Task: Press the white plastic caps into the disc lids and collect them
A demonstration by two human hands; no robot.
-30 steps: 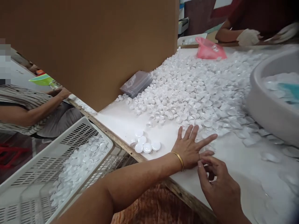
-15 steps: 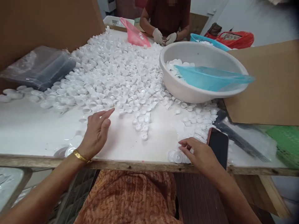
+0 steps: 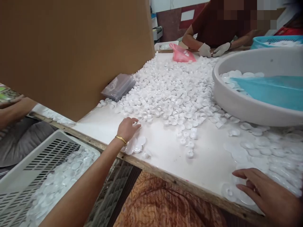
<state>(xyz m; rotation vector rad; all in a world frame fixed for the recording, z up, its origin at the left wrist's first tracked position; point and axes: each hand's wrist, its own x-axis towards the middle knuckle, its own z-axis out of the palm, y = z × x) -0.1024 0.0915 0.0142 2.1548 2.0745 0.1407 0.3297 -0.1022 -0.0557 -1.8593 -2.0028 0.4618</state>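
The hands, close together a second ago, now lie well apart, left hand [image 3: 127,130] near the left discs [image 3: 138,147], right hand [image 3: 267,194] at the right discs [image 3: 228,191]; work appears split between clusters. Both clusters lie roughly flat by the table edge [image 3: 174,182] (round, hence no long axis). Right fingers stand slightly parted; whether the left ones hold anything cannot be told.

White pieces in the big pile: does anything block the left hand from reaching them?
Nothing visible stands between the left hand and the near edge of the pile of white pieces. The wrapped packet lies farther back, beside the cardboard.
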